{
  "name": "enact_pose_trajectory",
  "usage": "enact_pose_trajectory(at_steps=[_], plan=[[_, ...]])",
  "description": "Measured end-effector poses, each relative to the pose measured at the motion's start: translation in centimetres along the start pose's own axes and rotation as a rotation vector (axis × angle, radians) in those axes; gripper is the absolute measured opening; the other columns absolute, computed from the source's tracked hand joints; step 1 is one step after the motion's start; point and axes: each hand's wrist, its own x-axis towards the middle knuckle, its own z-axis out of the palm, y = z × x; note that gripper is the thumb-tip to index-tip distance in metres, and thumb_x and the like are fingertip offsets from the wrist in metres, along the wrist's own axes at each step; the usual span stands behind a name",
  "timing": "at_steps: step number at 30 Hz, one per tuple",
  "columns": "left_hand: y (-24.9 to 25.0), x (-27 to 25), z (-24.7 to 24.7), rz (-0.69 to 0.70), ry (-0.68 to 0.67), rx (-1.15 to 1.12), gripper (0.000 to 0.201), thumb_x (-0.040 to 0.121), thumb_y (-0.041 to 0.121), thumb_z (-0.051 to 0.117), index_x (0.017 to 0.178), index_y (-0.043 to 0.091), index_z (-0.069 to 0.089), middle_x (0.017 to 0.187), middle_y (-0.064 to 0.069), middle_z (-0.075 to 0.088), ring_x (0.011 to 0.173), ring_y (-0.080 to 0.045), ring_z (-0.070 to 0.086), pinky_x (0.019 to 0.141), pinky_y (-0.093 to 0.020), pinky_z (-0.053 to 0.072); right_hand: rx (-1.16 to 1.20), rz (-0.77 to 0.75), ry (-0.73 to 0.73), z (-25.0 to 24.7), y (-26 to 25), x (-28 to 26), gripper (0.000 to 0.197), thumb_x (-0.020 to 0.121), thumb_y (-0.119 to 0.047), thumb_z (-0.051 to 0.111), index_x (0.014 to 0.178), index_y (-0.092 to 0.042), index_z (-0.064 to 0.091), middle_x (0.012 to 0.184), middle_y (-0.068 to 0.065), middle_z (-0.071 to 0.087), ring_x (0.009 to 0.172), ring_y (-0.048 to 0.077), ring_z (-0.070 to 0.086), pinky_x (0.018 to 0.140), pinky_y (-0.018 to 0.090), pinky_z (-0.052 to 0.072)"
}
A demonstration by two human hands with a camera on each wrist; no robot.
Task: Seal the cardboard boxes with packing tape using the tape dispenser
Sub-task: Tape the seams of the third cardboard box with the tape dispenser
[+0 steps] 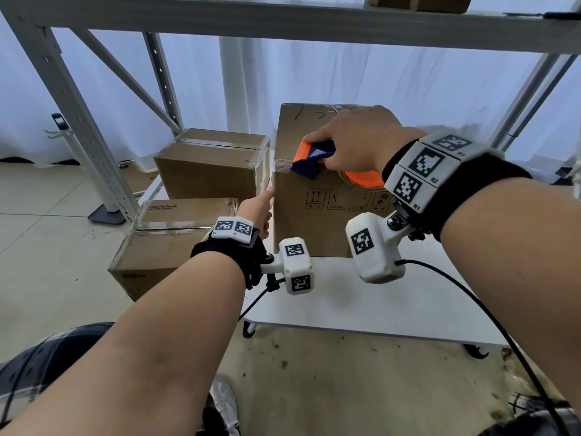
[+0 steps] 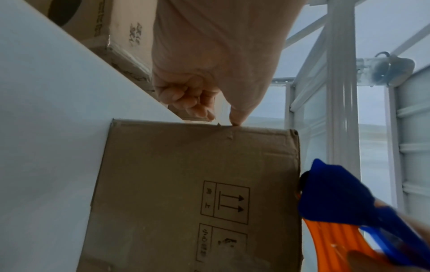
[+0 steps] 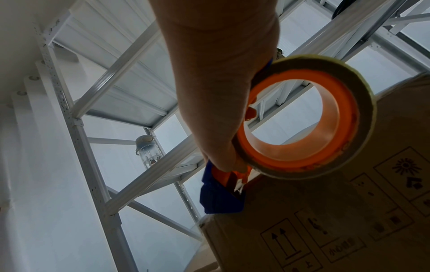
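the tape dispenser [image 1: 309, 160] has an orange body with a dark blue front piece, and it carries a roll of packing tape [image 3: 309, 117], pale on the outside over an orange core. it sits on the top near-left corner of the tall cardboard box [image 1: 317, 221], blue end toward the box's left edge and the roll end back toward the right wrist, so its long axis runs left to right along the near top edge. the right hand [image 1: 355, 140] is closed around the dispenser from above, fingers wrapped over its body. in the right wrist view the blue end touches the corner of the box.

the tall box is plain brown, standing upright on a white table [image 1: 377, 297], with black handling marks printed on its near face, among them a pair of up arrows. clear tape shows wrinkled across its top and over the left corner.

the left hand [image 1: 257, 212] is at the box's left vertical edge; in the left wrist view 1 finger points straight out with its tip on that edge while the other fingers are curled in, holding nothing.

2 more taped boxes [image 1: 210, 168] sit left of the tall one, by a grey metal shelf frame [image 1: 78, 127].
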Motion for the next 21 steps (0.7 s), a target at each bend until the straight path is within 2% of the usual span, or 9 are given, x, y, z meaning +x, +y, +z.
enact_pose_trajectory(at_steps=[3, 5, 9, 12, 13, 15, 17, 18, 21], plan=[[0.1, 0.1, -0.3, -0.016, -0.006, 0.064, 0.038, 0.089, 0.052, 0.052, 0.086, 0.014, 0.052, 0.067, 0.001, 0.041, 0.054, -0.011, 0.032, 0.051, -0.023, 0.028, -0.001, -0.002, -0.006, -0.2, -0.1, 0.0, 0.048, 0.092, -0.032, 0.046, 0.136, -0.050, 0.041, 0.109, -0.006, 0.054, 0.102, 0.018, 0.047, 0.078, 0.035, 0.038], [0.1, 0.2, -0.3, -0.020, -0.013, 0.080, 0.038, 0.089, 0.051, 0.050, 0.093, 0.013, 0.053, 0.071, 0.000, 0.042, 0.056, -0.012, 0.034, 0.053, -0.023, 0.030, -0.004, 0.004, -0.009, -0.1, -0.2, 0.0, 0.048, 0.092, -0.032, 0.045, 0.135, -0.051, 0.041, 0.100, -0.007, 0.048, 0.094, 0.016, 0.041, 0.077, 0.034, 0.036], [-0.2, 0.4, -0.6, -0.041, -0.027, 0.106, 0.048, 0.084, 0.059, 0.052, 0.107, 0.016, 0.052, 0.079, -0.002, 0.045, 0.058, -0.013, 0.037, 0.052, -0.023, 0.033, -0.009, 0.013, -0.014, -0.2, -0.2, -0.1, 0.047, 0.091, -0.033, 0.045, 0.135, -0.051, 0.041, 0.102, -0.004, 0.047, 0.104, 0.022, 0.049, 0.079, 0.036, 0.035], [-1.0, 0.5, -1.2, -0.057, -0.044, 0.129, 0.055, 0.082, 0.063, 0.055, 0.111, 0.017, 0.051, 0.080, -0.003, 0.046, 0.061, -0.013, 0.039, 0.051, -0.024, 0.035, -0.019, 0.008, -0.005, -0.3, -0.1, -0.2, 0.044, 0.092, -0.033, 0.045, 0.133, -0.050, 0.044, 0.102, -0.005, 0.049, 0.100, 0.021, 0.048, 0.079, 0.036, 0.034], [-1.1, 0.5, -1.3, -0.014, -0.025, 0.156, 0.054, 0.084, 0.059, 0.056, 0.112, 0.013, 0.053, 0.081, -0.005, 0.047, 0.062, -0.014, 0.042, 0.053, -0.025, 0.038, -0.022, 0.009, -0.003, -0.3, -0.1, -0.3, 0.044, 0.092, -0.034, 0.045, 0.133, -0.050, 0.044, 0.105, -0.004, 0.051, 0.099, 0.021, 0.048, 0.078, 0.035, 0.034], [-0.6, 0.6, -1.2, 0.169, 0.042, 0.185, 0.043, 0.087, 0.043, 0.061, 0.108, 0.005, 0.059, 0.087, -0.013, 0.057, 0.072, -0.022, 0.056, 0.064, -0.031, 0.048, -0.022, 0.009, 0.002, -0.3, -0.1, -0.3, 0.044, 0.092, -0.034, 0.045, 0.133, -0.050, 0.043, 0.111, -0.004, 0.054, 0.102, 0.021, 0.049, 0.078, 0.035, 0.034], [0.6, 0.4, -0.6, 0.357, 0.072, 0.129, 0.015, 0.089, 0.019, 0.061, 0.095, 0.005, 0.063, 0.092, -0.016, 0.065, 0.084, -0.027, 0.062, 0.078, -0.037, 0.052, -0.017, 0.010, 0.008, -0.3, -0.2, -0.3, 0.046, 0.092, -0.034, 0.046, 0.135, -0.050, 0.042, 0.112, -0.004, 0.054, 0.105, 0.021, 0.050, 0.080, 0.036, 0.036], [1.3, 0.1, -0.3, 0.425, 0.081, 0.092, 0.006, 0.088, 0.010, 0.058, 0.088, 0.008, 0.064, 0.086, -0.013, 0.065, 0.081, -0.026, 0.061, 0.077, -0.036, 0.052, -0.015, 0.011, 0.009, -0.3, -0.3, -0.3, 0.047, 0.092, -0.034, 0.045, 0.136, -0.050, 0.041, 0.111, -0.004, 0.054, 0.107, 0.021, 0.050, 0.081, 0.036, 0.038], [2.4, -0.4, 0.3, 0.549, 0.142, 0.071, 0.014, 0.087, 0.006, 0.056, 0.082, 0.016, 0.064, 0.077, -0.008, 0.064, 0.070, -0.020, 0.058, 0.067, -0.033, 0.051, -0.024, 0.021, 0.007, -0.2, -0.3, -0.6, 0.051, 0.093, -0.034, 0.045, 0.140, -0.050, 0.036, 0.120, -0.002, 0.053, 0.113, 0.023, 0.050, 0.085, 0.038, 0.040]])
